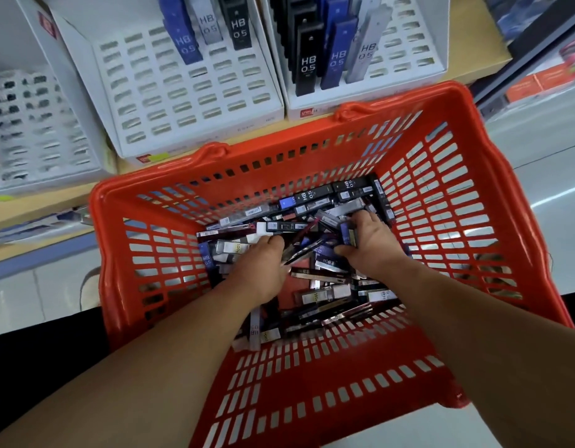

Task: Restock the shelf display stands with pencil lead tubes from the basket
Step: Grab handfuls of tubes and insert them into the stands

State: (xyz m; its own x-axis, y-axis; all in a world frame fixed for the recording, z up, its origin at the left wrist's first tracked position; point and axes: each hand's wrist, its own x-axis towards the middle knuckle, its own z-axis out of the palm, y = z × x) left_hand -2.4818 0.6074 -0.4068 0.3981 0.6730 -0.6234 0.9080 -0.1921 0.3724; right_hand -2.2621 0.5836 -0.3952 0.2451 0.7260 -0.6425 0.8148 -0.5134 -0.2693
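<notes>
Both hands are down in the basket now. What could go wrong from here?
1. The tubes lie crisscrossed in the basket, and the left grip seems to hold several at once; some could slip as it lifts.
2. The stands keep blue, grey and black in separate rows. The pile mixes colours, so a tube may land in the wrong row.

"HB 0.5" runs in white down a blue tube (182, 43), a grey tube (208, 25) and a black tube (239, 29) in the left display stand (195, 101). It is also on three more tubes (337, 61) in the right display stand (405, 59). In the red basket (279, 150), loose tubes (312, 196) read "HB 0.5" too. One yellow label (237, 248) says "100". The red stand logos (304, 113) are unreadable.
</notes>
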